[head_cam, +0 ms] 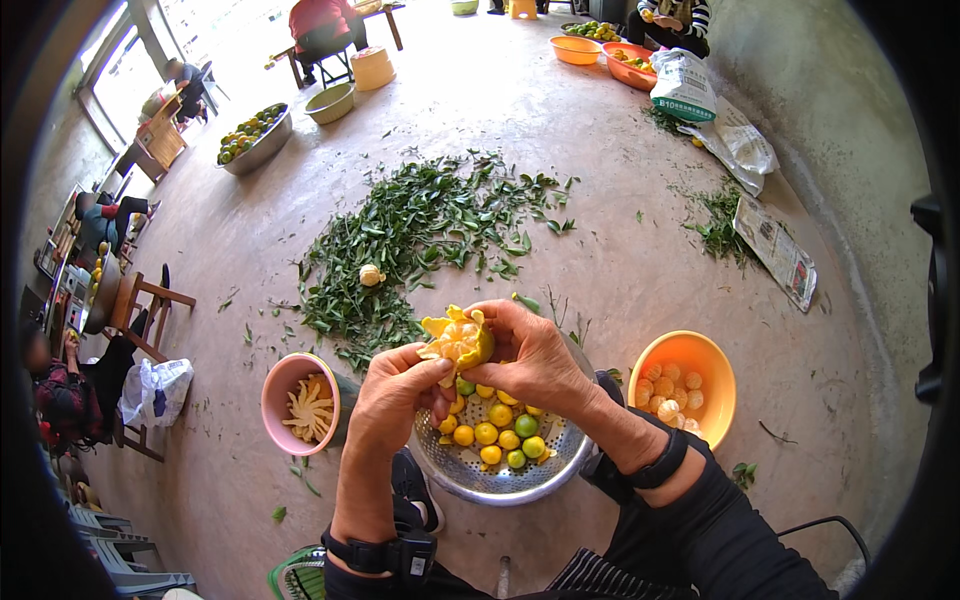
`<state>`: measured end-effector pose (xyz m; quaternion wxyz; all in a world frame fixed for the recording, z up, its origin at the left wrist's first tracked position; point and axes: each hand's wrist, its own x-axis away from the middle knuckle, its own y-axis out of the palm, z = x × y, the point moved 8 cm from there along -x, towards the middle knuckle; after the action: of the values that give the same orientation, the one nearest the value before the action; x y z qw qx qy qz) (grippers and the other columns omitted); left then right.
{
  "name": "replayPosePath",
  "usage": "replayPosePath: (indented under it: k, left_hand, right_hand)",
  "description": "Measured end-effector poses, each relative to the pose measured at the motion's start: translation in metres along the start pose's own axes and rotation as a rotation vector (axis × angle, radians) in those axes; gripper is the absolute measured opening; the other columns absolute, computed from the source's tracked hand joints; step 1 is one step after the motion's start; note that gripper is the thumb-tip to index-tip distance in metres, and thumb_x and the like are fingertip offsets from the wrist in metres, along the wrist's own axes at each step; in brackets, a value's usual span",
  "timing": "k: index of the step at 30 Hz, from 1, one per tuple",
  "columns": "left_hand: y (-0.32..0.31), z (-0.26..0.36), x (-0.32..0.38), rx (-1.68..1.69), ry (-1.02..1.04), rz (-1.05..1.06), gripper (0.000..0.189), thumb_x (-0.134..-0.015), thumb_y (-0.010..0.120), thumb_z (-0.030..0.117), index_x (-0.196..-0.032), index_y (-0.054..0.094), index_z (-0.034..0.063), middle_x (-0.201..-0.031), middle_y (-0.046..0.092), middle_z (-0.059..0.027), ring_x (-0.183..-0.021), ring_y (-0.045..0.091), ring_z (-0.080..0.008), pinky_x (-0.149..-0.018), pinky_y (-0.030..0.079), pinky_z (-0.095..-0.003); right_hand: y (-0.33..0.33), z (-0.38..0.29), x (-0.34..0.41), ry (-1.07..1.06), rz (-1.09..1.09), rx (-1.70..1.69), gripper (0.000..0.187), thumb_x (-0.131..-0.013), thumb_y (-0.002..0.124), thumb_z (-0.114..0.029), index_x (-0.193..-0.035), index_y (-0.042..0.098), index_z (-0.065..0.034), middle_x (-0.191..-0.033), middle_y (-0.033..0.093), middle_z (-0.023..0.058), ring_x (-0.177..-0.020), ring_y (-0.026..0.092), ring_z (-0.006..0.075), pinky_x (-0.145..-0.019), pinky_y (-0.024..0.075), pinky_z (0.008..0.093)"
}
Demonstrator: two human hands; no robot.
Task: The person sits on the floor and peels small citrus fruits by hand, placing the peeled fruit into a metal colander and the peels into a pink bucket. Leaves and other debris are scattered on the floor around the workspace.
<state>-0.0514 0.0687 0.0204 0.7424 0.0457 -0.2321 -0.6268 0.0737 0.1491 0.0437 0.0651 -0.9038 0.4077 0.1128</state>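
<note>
A partly peeled mandarin is between my two hands, its yellow peel folded back in strips from the pale orange segments. My right hand grips the fruit's unpeeled side. At its left, the thumb and fingers of my left hand pinch the peel. Beneath both hands stands a perforated metal colander holding several small yellow and green mandarins. A pink bucket with peels inside is to the left. To the right, an orange bucket contains peeled mandarins.
Green leaves lie piled on the concrete floor ahead, with a peeled mandarin among them. Farther off are a metal basin of fruit and a green basin. A newspaper lies near the right wall. Several people sit around the room.
</note>
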Motion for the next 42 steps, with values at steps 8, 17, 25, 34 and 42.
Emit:
replayPosePath:
  k: [8, 17, 25, 34, 42]
  left_hand:
    - [-0.003, -0.004, 0.000, 0.056, -0.018, 0.035, 0.012, -0.087, 0.063, 0.011, -0.088, 0.064, -0.0013, -0.066, 0.064, -0.0086, -0.044, 0.056, -0.0121, -0.040, 0.045, -0.0224]
    - [-0.007, 0.007, 0.001, 0.091, 0.050, 0.031, 0.015, -0.091, 0.060, 0.015, -0.089, 0.062, 0.0001, -0.067, 0.063, -0.0082, -0.045, 0.056, -0.0152, -0.040, 0.043, -0.0251]
    - [-0.001, -0.001, -0.002, -0.043, -0.003, 0.021, 0.026, -0.095, 0.062, 0.027, -0.087, 0.062, 0.0023, -0.067, 0.064, -0.0057, -0.047, 0.057, -0.0102, -0.041, 0.044, -0.0211]
    - [0.002, 0.001, -0.002, -0.045, 0.014, -0.003, 0.019, -0.091, 0.066, 0.020, -0.092, 0.063, 0.0015, -0.069, 0.064, -0.0053, -0.047, 0.058, -0.0099, -0.043, 0.046, -0.0204]
    - [0.000, -0.005, -0.003, 0.036, 0.016, 0.024, 0.010, -0.087, 0.063, 0.009, -0.093, 0.063, 0.0000, -0.070, 0.064, -0.0066, -0.046, 0.058, -0.0114, -0.042, 0.046, -0.0215]
  right_hand:
    - [0.006, 0.004, 0.000, 0.088, -0.028, -0.166, 0.048, -0.079, 0.073, -0.005, -0.121, 0.053, 0.0046, -0.101, 0.067, 0.0110, -0.090, 0.066, 0.0139, -0.080, 0.0544, 0.0275]
    - [0.009, 0.005, 0.001, 0.264, -0.173, -0.327, 0.054, -0.080, 0.072, 0.002, -0.127, 0.048, 0.0060, -0.109, 0.065, 0.0105, -0.094, 0.066, 0.0154, -0.079, 0.0556, 0.0280]
    - [0.001, -0.026, 0.004, -0.178, 0.047, 0.279, 0.047, -0.074, 0.072, 0.001, -0.117, 0.054, 0.0003, -0.098, 0.063, 0.0138, -0.081, 0.066, 0.0190, -0.069, 0.0542, 0.0298]
    - [0.000, -0.027, 0.005, -0.187, 0.065, 0.275, 0.046, -0.074, 0.072, 0.001, -0.117, 0.054, -0.0005, -0.097, 0.064, 0.0145, -0.079, 0.066, 0.0200, -0.069, 0.0547, 0.0302]
    - [0.001, -0.017, 0.006, -0.122, 0.080, 0.242, 0.044, -0.074, 0.073, -0.001, -0.114, 0.054, -0.0007, -0.094, 0.064, 0.0126, -0.076, 0.066, 0.0152, -0.067, 0.0543, 0.0281]
